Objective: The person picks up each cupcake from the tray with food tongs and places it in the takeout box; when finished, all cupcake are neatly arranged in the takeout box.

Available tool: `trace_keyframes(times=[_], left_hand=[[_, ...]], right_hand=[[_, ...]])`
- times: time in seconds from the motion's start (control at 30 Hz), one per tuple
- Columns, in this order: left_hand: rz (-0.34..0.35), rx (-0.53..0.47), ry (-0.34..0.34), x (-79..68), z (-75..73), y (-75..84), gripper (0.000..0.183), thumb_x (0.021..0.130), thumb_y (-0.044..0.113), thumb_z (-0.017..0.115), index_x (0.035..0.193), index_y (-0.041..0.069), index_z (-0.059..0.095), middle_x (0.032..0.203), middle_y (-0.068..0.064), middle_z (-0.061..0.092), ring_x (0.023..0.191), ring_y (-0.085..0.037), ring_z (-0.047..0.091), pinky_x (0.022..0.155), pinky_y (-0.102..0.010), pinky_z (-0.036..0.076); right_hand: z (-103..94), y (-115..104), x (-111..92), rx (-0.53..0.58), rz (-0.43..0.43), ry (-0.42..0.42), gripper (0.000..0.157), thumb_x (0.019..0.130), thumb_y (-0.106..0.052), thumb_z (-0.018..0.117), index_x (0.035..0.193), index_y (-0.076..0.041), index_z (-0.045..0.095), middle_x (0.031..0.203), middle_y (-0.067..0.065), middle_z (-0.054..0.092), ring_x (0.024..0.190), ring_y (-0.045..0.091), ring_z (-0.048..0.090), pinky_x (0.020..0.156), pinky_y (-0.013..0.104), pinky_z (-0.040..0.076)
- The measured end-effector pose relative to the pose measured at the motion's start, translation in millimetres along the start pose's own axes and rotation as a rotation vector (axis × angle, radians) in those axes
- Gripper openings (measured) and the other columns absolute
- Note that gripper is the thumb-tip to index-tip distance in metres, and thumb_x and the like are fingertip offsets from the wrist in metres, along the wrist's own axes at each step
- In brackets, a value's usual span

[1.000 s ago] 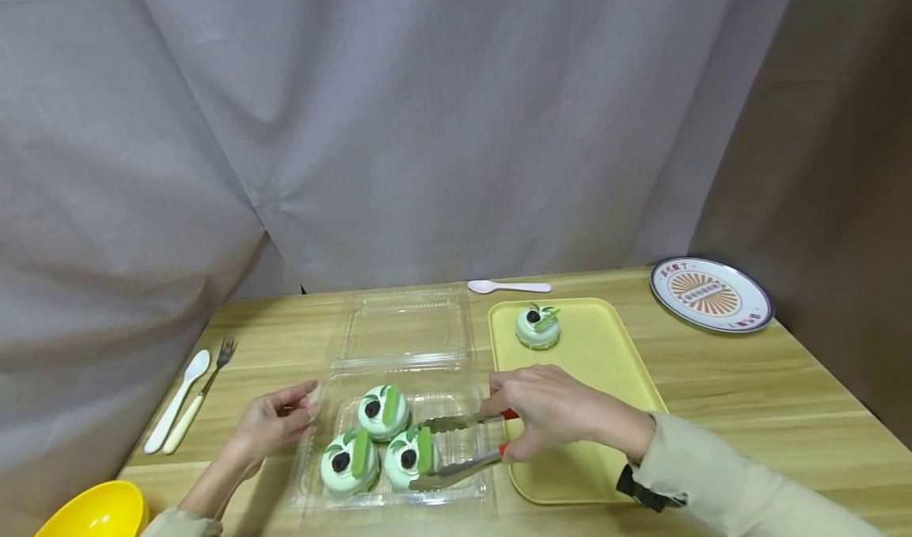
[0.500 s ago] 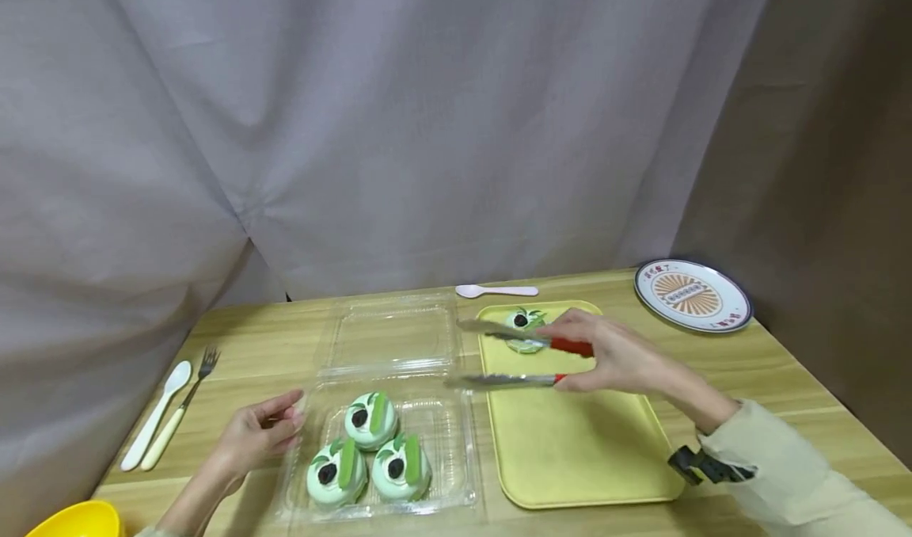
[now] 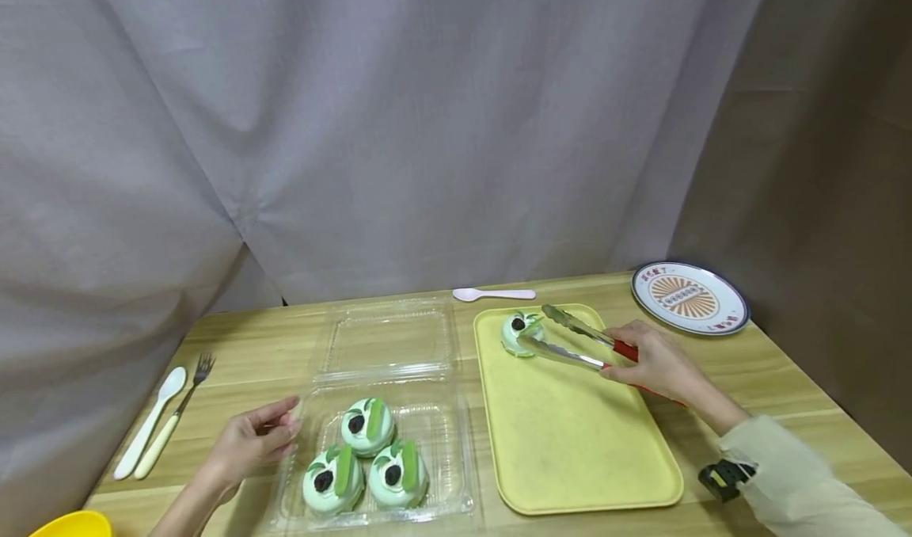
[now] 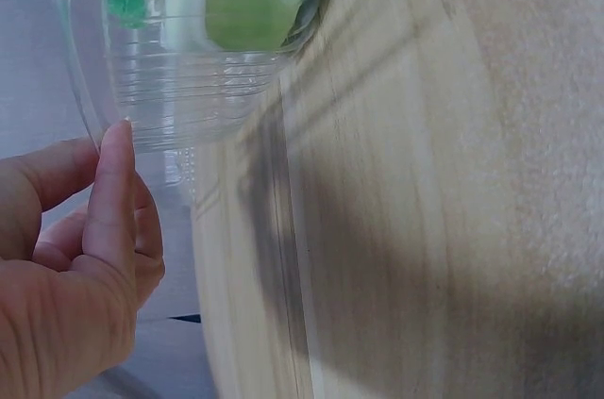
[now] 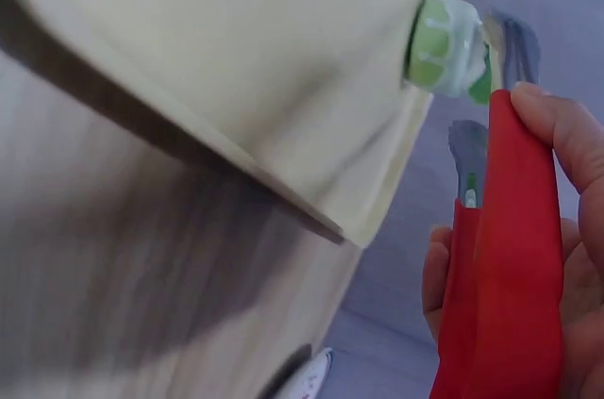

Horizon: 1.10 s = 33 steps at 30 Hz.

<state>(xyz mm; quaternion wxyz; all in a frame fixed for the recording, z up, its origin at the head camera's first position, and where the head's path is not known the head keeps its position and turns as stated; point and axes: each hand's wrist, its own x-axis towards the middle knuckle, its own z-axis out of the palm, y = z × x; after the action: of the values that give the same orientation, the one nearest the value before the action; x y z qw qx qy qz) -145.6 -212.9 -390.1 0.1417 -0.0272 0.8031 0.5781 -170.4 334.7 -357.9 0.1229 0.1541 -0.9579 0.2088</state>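
Note:
My left hand (image 3: 249, 439) pinches the rim of a clear plastic clamshell container (image 3: 447, 442) between thumb and finger; the left wrist view shows these fingertips (image 4: 115, 149) on the edge. Inside sit three pale green cakes, one behind (image 3: 366, 426) and two in front (image 3: 332, 481), each with a dark berry and green garnish. My right hand (image 3: 659, 360) grips metal tongs (image 3: 564, 354) by their red handles (image 5: 519, 257). The tongs are spread over a yellow tray (image 3: 570, 450), their tips beside a fourth similar cake (image 3: 516, 334) at its far left corner. Whether they touch it I cannot tell.
A white spoon (image 3: 150, 422) and a fork (image 3: 176, 415) lie at the left. Behind the tray is a pink spoon (image 3: 495, 294). A patterned plate (image 3: 689, 299) stands at the back right; a yellow bowl (image 3: 74, 525) shows at the lower left. Grey curtain (image 3: 427, 125) backs the table.
The right hand has carried the tongs from around a cake in the container, rightward and back, to the cake on the tray. The left hand keeps its place on the container's rim.

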Motion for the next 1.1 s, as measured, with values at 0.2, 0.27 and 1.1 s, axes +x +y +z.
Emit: trace_keyframes(times=[0.2, 0.27, 1.1], left_hand=[[-0.013, -0.003, 0.006, -3.5, -1.7, -2.2, 0.061, 0.093, 0.002, 0.061, 0.144, -0.013, 0.033, 0.097, 0.004, 0.056, 0.081, 0.002, 0.059, 0.075, -0.014, 0.06], [-0.016, -0.005, 0.01, -4.2, -1.8, -2.9, 0.06, 0.093, 0.002, 0.061, 0.145, -0.013, 0.033, 0.097, 0.004, 0.055, 0.08, 0.002, 0.059, 0.075, -0.014, 0.06], [0.015, -0.029, -0.007, 0.1, 1.0, 0.3, 0.058, 0.094, 0.003, 0.06, 0.145, -0.012, 0.034, 0.097, 0.003, 0.055, 0.081, 0.0, 0.058, 0.075, -0.014, 0.06]], right_hand=[[15.7, -3.0, 2.2, -0.002, 0.022, -0.025, 0.053, 0.068, -0.023, 0.087, 0.111, 0.003, 0.07, 0.095, 0.012, 0.066, 0.083, 0.02, 0.059, 0.064, 0.029, 0.049], [18.5, -4.1, 4.0, -0.005, 0.024, -0.033, 0.054, 0.068, -0.024, 0.087, 0.111, 0.003, 0.07, 0.096, 0.013, 0.067, 0.083, 0.022, 0.06, 0.065, 0.03, 0.05], [2.1, 15.2, 28.1, -0.009, -0.129, -0.104, 0.047, 0.069, -0.018, 0.086, 0.108, 0.003, 0.071, 0.1, 0.014, 0.068, 0.077, 0.008, 0.05, 0.057, 0.019, 0.039]])
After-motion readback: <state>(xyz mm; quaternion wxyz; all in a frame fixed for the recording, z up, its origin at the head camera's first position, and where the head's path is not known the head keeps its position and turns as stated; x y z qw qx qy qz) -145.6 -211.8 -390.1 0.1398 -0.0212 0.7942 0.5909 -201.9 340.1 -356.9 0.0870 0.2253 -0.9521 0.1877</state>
